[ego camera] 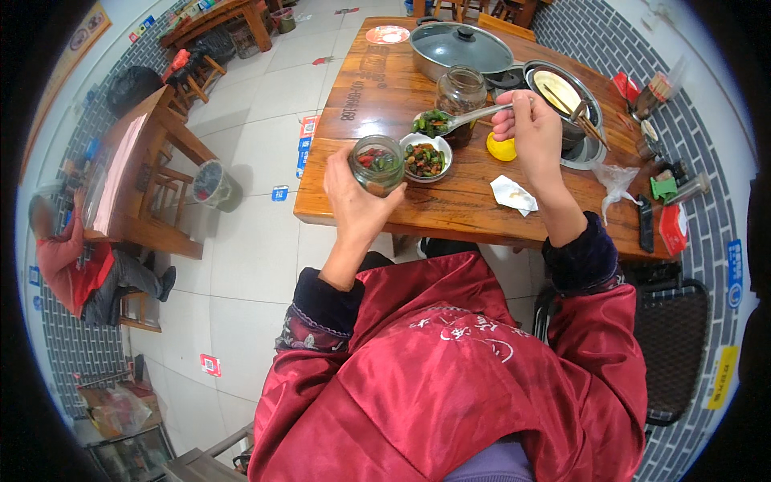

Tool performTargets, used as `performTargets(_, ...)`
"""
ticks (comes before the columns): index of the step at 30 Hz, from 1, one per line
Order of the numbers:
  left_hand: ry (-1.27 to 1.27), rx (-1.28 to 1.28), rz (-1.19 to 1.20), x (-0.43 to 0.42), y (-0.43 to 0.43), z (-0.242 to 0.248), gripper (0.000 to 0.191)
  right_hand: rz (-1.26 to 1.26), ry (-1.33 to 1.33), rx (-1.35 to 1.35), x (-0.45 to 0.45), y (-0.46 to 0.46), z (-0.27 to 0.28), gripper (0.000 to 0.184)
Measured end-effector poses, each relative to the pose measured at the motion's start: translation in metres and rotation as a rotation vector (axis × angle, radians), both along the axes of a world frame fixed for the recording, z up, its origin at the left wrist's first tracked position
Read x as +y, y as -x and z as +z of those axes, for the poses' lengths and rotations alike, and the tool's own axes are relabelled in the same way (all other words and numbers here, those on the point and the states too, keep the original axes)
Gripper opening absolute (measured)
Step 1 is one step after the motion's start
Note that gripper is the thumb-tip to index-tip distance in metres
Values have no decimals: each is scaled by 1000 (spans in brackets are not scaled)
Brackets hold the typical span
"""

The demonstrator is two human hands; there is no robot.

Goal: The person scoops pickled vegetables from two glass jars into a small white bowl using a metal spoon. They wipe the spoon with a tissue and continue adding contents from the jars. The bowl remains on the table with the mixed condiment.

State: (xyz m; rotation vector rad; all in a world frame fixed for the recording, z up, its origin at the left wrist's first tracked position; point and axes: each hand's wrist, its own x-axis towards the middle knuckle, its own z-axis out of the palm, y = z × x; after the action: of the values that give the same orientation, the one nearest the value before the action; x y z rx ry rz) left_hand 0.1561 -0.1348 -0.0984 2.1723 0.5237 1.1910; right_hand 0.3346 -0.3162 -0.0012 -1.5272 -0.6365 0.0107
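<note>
My left hand (361, 196) grips a glass jar (378, 167) with red and green chopped peppers inside. In my right hand (527, 129) is a metal spoon (476, 115), its bowl heaped with chopped green peppers (430, 123). The loaded spoon hangs above the far rim of a small white bowl (447, 144), which holds a mix of chopped peppers (425, 159). The bowl stands just right of the jar. Behind the spoon is a larger open glass jar (462, 89) with dark contents. A yellow lid (501, 147) lies on the table left of my right wrist.
A lidded pan (461, 51) and a metal pot (572, 132) with chopsticks occupy the far side of the wooden table (385, 90). A crumpled napkin (513, 195) and plastic bag (617, 184) lie to the right. A person (75, 259) sits at another table on the left.
</note>
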Motion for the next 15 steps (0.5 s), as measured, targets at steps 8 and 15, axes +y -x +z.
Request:
performTargets(8,39,27,39,3,22,-4,86,157,283,-1110,-2,4,-39,12)
performTargets(15,47,10,28,2,25,-1,85,105,220,-675,-8,3,-38,13)
